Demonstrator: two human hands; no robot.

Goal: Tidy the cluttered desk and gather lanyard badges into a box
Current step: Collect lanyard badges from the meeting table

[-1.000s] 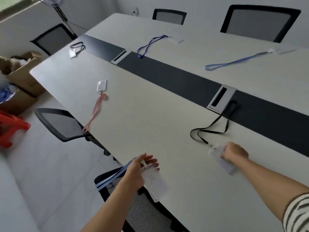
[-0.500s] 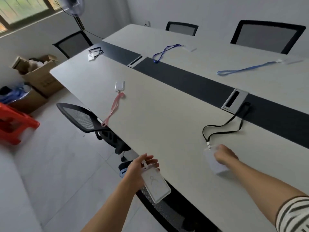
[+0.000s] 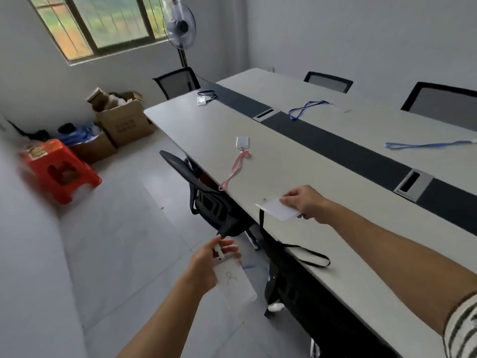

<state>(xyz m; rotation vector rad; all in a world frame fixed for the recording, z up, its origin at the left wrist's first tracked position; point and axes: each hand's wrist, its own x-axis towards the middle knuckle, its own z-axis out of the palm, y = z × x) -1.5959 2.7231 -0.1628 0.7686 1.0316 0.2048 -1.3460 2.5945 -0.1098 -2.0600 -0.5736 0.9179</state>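
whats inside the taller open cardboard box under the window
Sticking up above the rim of the cardboard box are a smaller brown carton and some pale and dark items, too blurred to name. The box walls hide everything lower down.

Cream table (image 3: 284, 161) with dark strip (image 3: 335, 148), pink lanyard (image 3: 233, 171), black lanyard (image 3: 307, 255), red stool (image 3: 60, 171), black-and-white striped sleeve (image 3: 462, 329).

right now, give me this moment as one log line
left hand: grips clear badge holder | right hand: pinches white badge, black lanyard trailing | desk: pink lanyard badge nearest
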